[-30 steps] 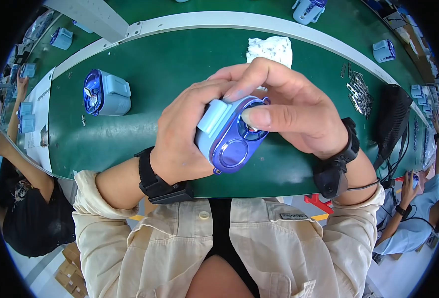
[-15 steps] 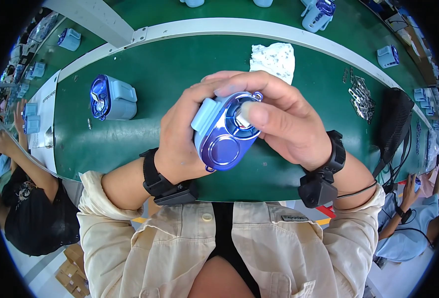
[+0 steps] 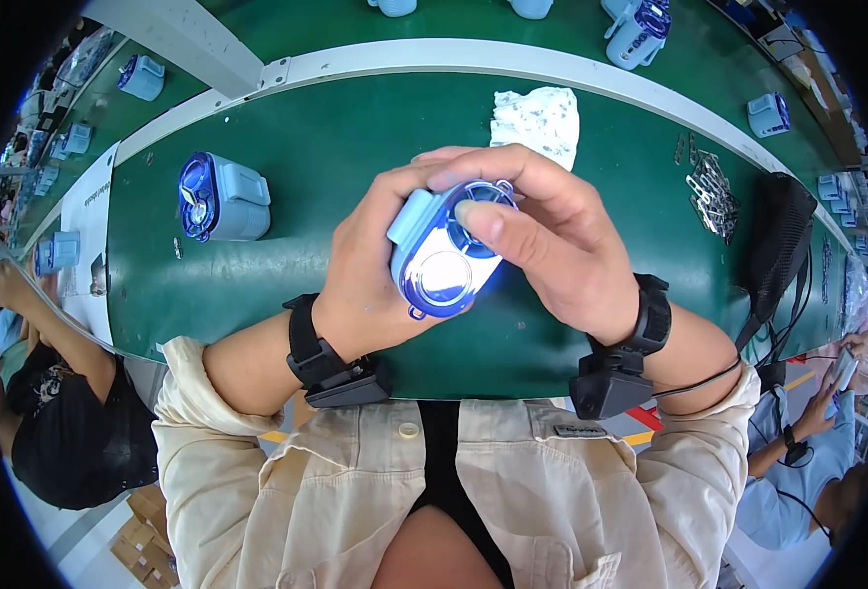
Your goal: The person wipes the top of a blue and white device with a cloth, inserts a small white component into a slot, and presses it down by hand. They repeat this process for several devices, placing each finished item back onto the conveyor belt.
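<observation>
1. The blue case (image 3: 446,273) is up above the counter (image 3: 336,118), in front of the person's chest, held in both hands.
2. The left hand (image 3: 363,260) has its fingers bent around the left side and far end of the blue case. They are closed on it.
3. The right hand (image 3: 566,236) curls around the far end. One fingertip is at the far left corner, and the thumb (image 3: 517,236) lies over the round part at that end. These fingers are bent, holding the case too. What is under the thumb is hidden.
4. The case is a long shape with round ends. Its top is shiny, deep blue plastic, with a bright white shine near a flat circle. Small loops stick out at both ends. A smooth, light blue bar runs along its left side.
5. Another blue case (image 3: 242,201) sits on the counter to the left. Its sides are smooth and pale.
6. The counter is green and a bit shiny.
7. Past the hands is a crumpled white sheet (image 3: 535,126). To the right lie a pile of thin, shiny metal pieces (image 3: 713,201) and a black bag (image 3: 777,236).
</observation>
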A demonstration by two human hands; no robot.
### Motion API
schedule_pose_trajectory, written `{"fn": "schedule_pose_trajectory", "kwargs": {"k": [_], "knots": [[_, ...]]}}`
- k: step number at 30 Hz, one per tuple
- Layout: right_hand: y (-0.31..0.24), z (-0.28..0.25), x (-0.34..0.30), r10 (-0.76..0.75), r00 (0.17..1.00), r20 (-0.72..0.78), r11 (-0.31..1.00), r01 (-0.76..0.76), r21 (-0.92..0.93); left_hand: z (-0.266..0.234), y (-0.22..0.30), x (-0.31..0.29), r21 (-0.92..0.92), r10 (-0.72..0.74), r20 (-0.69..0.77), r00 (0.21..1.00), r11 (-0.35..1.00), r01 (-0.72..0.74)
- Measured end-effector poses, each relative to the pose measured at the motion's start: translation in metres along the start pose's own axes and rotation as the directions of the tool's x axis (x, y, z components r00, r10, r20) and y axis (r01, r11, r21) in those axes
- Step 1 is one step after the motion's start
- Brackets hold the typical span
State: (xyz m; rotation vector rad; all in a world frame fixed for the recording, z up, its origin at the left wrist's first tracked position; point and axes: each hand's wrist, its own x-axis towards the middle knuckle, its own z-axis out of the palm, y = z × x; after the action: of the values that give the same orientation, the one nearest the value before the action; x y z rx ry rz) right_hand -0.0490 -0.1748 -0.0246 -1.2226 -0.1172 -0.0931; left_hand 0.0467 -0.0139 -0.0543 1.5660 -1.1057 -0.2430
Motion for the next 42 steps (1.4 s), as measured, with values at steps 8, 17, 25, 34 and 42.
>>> {"fn": "schedule_pose_trajectory", "kwargs": {"k": [8, 17, 25, 34, 42], "knots": [[-0.007, 0.007, 0.009, 0.112, 0.993, -0.048, 0.992, -0.108, 0.071, -0.005, -0.003, -0.001, -0.036, -0.052, -0.048, 0.998, 0.998, 0.05], [-0.015, 0.013, 0.071, -0.161, 0.978, -0.134, 0.621, -0.005, -0.783, -0.003, -0.009, 0.013, -0.18, -0.166, -0.276, 0.947, 0.977, 0.119], [0.015, -0.034, 0.226, -0.344, 0.938, -0.044, 0.439, 0.119, -0.89, 0.001, -0.015, 0.011, -0.178, -0.223, -0.241, 0.944, 0.967, 0.183], [0.015, -0.05, 0.239, -0.589, 0.743, 0.319, -0.057, 0.356, -0.933, -0.004, -0.014, 0.01, -0.18, -0.223, -0.247, 0.943, 0.967, 0.181], [-0.053, -0.168, 0.154, -0.538, 0.683, -0.494, -0.145, -0.652, -0.745, -0.004, -0.009, 0.008, -0.209, -0.187, -0.176, 0.966, 0.966, 0.149]]}}
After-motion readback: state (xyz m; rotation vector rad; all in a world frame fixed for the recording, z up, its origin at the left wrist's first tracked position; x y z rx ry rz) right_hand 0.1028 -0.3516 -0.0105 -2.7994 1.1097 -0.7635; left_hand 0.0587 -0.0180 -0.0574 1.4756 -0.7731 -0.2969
